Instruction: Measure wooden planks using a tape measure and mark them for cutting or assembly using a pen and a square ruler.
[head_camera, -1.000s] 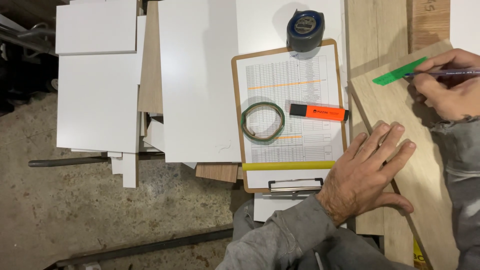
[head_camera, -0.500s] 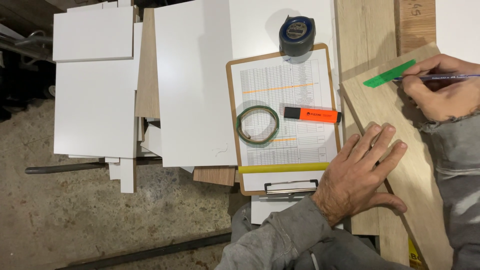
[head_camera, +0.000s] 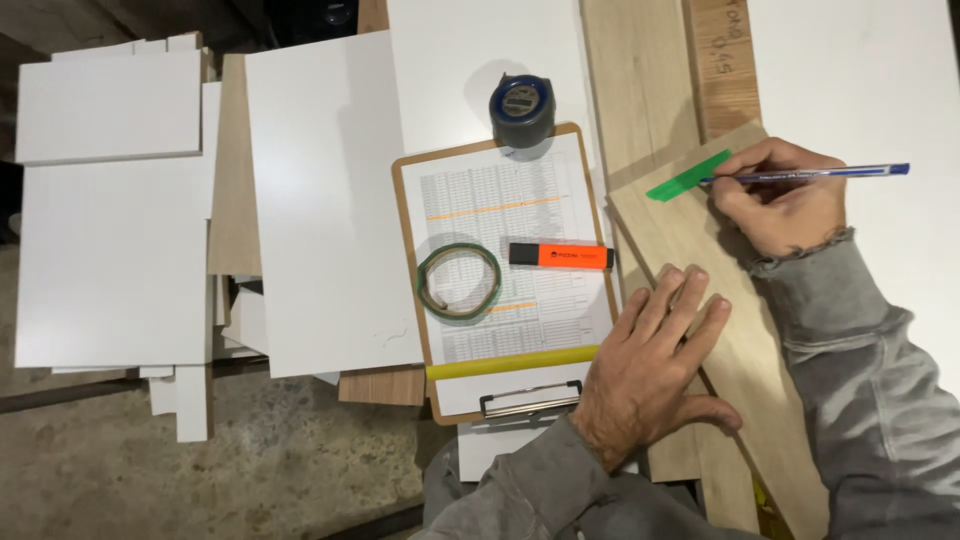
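- Grey concrete floor (head_camera: 120, 470) showed at the bottom left, and a bench (head_camera: 860, 80) covered in white boards (head_camera: 330, 200) and wood filled the rest.
- One light wood plank (head_camera: 720, 300) lay slanted, its long side running from the top right down to the bottom right corner.
- One green tape strip (head_camera: 688, 177) was stuck near the plank's top end, pointing up and to the right.
- The right hand (head_camera: 780, 195) was closed around one blue pen (head_camera: 810, 174). The pen lay almost flat, with its tip pointing left, touching the strip or just beside it.
- So the strip lay just to the left of the right hand, which was much the nearer hand to it.
- The left hand (head_camera: 650, 370) held nothing. It lay flat and open, fingers spread, pressing on the plank lower down.
- One clipboard (head_camera: 410, 250) with a sheet of paper sat just left of the plank.
- On the paper lay one orange marker (head_camera: 560, 256) and one green ring of tape (head_camera: 459, 281), a little apart.
- One tape measure (head_camera: 521, 105) sat at the clipboard's top edge.
- Both arms wore grey sleeves (head_camera: 860, 370).
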